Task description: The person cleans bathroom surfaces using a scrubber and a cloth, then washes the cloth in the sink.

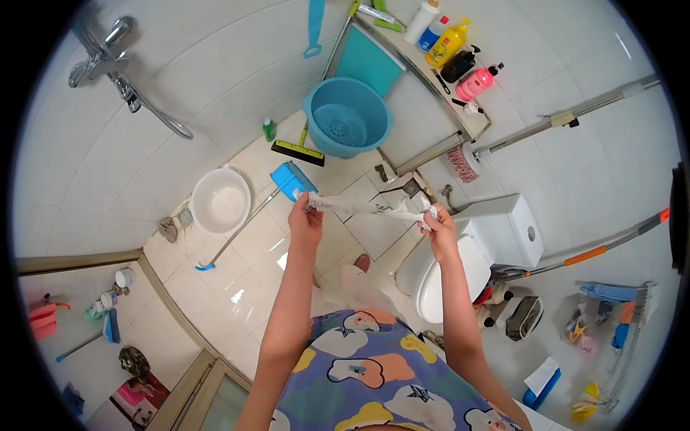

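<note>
A translucent plastic bag spans the gap between 2 hands, above the floor tiles. The left hand is closed, pinching 1 bunched end; the right hand grips the other, fingers curled. The step in hand looks like spreading the bag lengthwise; the next move calls for matched, gentle tension, since such thin film could tear. Outward: the blue dustpan near the left hand, the toilet beside the right forearm, the blue basin farther off.

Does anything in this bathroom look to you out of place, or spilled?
A crumpled greyish-brown thing, perhaps a rag, lies on the floor near the white basin; it looks dropped rather than put away. The floor's bright patches look like reflections; I see no clear spill.
</note>
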`<state>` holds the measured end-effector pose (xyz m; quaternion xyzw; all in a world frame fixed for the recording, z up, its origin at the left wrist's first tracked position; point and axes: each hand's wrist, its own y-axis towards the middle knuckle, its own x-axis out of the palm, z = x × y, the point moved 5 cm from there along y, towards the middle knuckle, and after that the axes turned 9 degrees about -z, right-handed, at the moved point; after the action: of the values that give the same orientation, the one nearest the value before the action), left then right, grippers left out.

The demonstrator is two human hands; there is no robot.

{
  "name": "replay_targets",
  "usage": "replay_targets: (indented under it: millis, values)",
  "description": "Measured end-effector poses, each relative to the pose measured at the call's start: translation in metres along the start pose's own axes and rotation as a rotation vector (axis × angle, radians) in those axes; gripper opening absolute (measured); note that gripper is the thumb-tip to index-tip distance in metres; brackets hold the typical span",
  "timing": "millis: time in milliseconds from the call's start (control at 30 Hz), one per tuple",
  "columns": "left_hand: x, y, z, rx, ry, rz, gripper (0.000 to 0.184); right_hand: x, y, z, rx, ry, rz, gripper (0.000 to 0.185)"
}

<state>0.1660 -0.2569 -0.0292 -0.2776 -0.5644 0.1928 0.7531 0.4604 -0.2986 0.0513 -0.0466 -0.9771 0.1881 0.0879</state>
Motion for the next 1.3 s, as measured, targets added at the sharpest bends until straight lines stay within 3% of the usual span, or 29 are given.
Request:
replay_targets:
  millis: [33, 133, 200, 267, 300, 333, 367, 433, 467, 533, 600, 667, 767, 867, 933, 967, 1000, 1067, 1200, 1267, 1300]
  values:
    - [0.003, 0.000, -0.004, -0.022, -0.085, 0.017, 0.012, 0.006, 0.001, 0.000, 0.011, 0.095, 0.021, 0.022]
    - [0.004, 0.011, -0.049, -0.286, -0.062, -0.453, 0.014, 0.045, 0.003, -0.006, 0.058, 0.273, 0.066, 0.027]
    - [0.060, -0.040, -0.063, -0.248, 0.839, -0.168, 0.016, 0.081, 0.012, 0.014, 0.002, 0.350, -0.200, 0.033]
    - [0.048, -0.019, -0.104, -0.011, 0.529, -0.284, 0.019, 0.125, -0.003, 0.003, -0.317, -0.443, -0.165, 0.036]
    - [0.033, -0.001, -0.122, 0.100, 0.373, -0.337, 0.021, 0.126, -0.003, 0.005, -0.260, -0.354, -0.124, 0.036]
    - [0.019, 0.023, -0.134, -0.003, 0.291, -0.403, 0.023, 0.124, -0.002, 0.006, -0.206, -0.267, -0.083, 0.035]
    - [0.027, 0.026, -0.131, 0.035, 0.397, -0.340, 0.025, 0.122, 0.001, 0.007, -0.150, -0.178, -0.046, 0.034]
    - [0.049, 0.027, -0.121, 0.120, 0.606, -0.201, 0.030, 0.124, 0.004, -0.001, -0.239, -0.274, -0.053, 0.031]
    - [0.059, 0.033, -0.119, 0.302, 0.798, -0.258, 0.041, 0.123, 0.008, -0.006, -0.277, -0.321, -0.060, 0.029]
    - [0.084, 0.032, -0.128, 0.039, 0.577, -0.266, 0.054, 0.111, 0.031, -0.014, -0.234, -0.226, -0.088, 0.026]
    - [0.092, 0.050, -0.154, -0.059, 0.486, -0.321, 0.050, 0.091, 0.062, -0.021, -0.173, -0.197, -0.089, 0.024]
    - [0.075, 0.085, -0.196, -0.001, 0.532, -0.421, 0.030, 0.062, 0.097, -0.023, -0.091, -0.236, -0.064, 0.024]
    - [0.154, 0.054, -0.200, -0.515, 0.604, -0.241, 0.067, 0.000, 0.169, -0.016, -0.135, -0.553, -0.058, 0.025]
    - [0.181, 0.072, -0.224, -0.427, 0.586, -0.325, 0.071, -0.045, 0.216, -0.040, -0.049, -0.373, 0.145, 0.029]
    - [0.188, 0.100, -0.225, -0.254, 0.590, -0.238, 0.067, -0.032, 0.228, -0.053, -0.022, -0.388, -0.016, 0.033]
    - [0.192, 0.111, -0.224, -0.325, 0.447, -0.251, 0.066, -0.024, 0.230, -0.052, -0.005, -0.396, -0.098, 0.035]
    - [0.195, 0.125, -0.217, -0.391, 0.300, -0.267, 0.064, -0.016, 0.236, -0.035, -0.021, -0.550, -0.287, 0.040]
    - [0.204, 0.147, -0.207, -0.439, 0.072, -0.288, 0.059, -0.021, 0.265, -0.036, -0.038, -0.696, -0.330, 0.039]
    - [0.222, 0.194, -0.193, -0.301, 0.086, -0.350, 0.061, -0.009, 0.328, -0.057, -0.104, -0.958, -0.374, 0.041]
    - [0.228, 0.216, -0.194, -0.338, 0.107, -0.379, 0.065, -0.009, 0.372, -0.070, -0.049, -0.994, -0.305, 0.042]
    - [0.233, 0.227, -0.194, -0.354, 0.111, -0.393, 0.067, 0.001, 0.400, -0.088, -0.139, -1.093, -0.292, 0.039]
